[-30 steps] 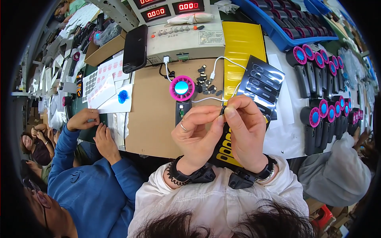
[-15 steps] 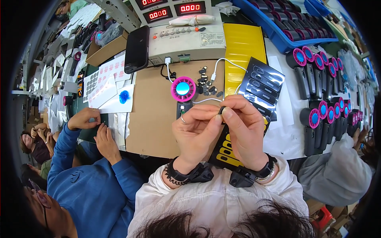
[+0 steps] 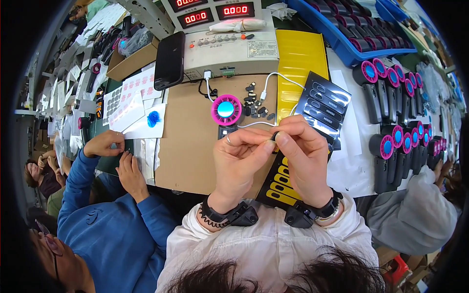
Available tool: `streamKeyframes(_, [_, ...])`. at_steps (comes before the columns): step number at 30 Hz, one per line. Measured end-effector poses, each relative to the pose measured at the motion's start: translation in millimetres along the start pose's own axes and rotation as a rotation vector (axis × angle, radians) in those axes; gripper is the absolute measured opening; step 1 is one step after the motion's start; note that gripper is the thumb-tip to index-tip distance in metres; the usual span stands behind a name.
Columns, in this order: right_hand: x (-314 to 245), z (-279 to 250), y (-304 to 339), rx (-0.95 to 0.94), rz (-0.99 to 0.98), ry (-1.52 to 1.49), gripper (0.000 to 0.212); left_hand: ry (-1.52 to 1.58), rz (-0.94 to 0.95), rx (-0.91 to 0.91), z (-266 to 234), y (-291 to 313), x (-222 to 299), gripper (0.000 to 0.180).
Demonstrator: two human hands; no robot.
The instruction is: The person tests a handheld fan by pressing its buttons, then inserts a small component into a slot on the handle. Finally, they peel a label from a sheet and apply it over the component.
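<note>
My left hand (image 3: 243, 158) and my right hand (image 3: 306, 158) meet at the fingertips above the brown board (image 3: 188, 146). Thumbs and forefingers pinch a small black piece (image 3: 274, 136) between them, mostly covered by the fingers. Just beyond my left hand lies a handheld fan (image 3: 226, 110) with a pink ring and blue centre; my fingers hide part of its handle. Several small dark pieces (image 3: 253, 105) are scattered to the right of the fan. A black sheet of oval labels (image 3: 325, 105) lies beyond my right hand, and a black sheet with yellow cut-outs (image 3: 281, 183) is partly under it.
A tester box (image 3: 229, 51) with red displays stands behind, with a phone (image 3: 169, 61) against it. White cables (image 3: 264, 93) cross the board and a yellow sheet (image 3: 301, 73). Upright fans (image 3: 386, 146) and a blue crate (image 3: 337, 36) are right. A co-worker's hands (image 3: 132, 176) rest left.
Both hands keep their pinch on the small black piece. My left wrist has shifted slightly to the left; otherwise the scene looks the same.
</note>
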State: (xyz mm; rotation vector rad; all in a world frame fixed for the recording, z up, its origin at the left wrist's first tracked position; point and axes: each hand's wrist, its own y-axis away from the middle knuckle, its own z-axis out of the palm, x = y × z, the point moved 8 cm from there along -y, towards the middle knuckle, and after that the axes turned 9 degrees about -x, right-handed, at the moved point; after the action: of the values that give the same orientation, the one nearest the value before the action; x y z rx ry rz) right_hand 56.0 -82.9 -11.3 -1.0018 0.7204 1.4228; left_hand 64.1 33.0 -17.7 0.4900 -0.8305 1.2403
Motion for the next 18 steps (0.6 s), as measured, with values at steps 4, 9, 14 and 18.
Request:
streamKeyframes(4, [3.0,-0.6,0.7,-0.002,0.001,0.000,0.012,0.001,-0.030,0.007,-1.6,0.4,-2.2,0.009])
streamKeyframes(9, [-6.8,3.6,0.7,0.031,-0.005,0.044,0.011,0.089,-0.053,0.019,-2.6,-0.1,1.2,0.009])
streamKeyframes(14, [-26.7,2.1,6.0,0.049,-0.213,0.360,0.022,0.070,0.001,0.012,1.0,-0.1,5.6,0.009])
streamKeyframes(18, [-42.6,9.5,9.8,0.018,-0.417,0.634,0.026,0.050,0.010,0.003,4.0,1.1,6.6,0.009])
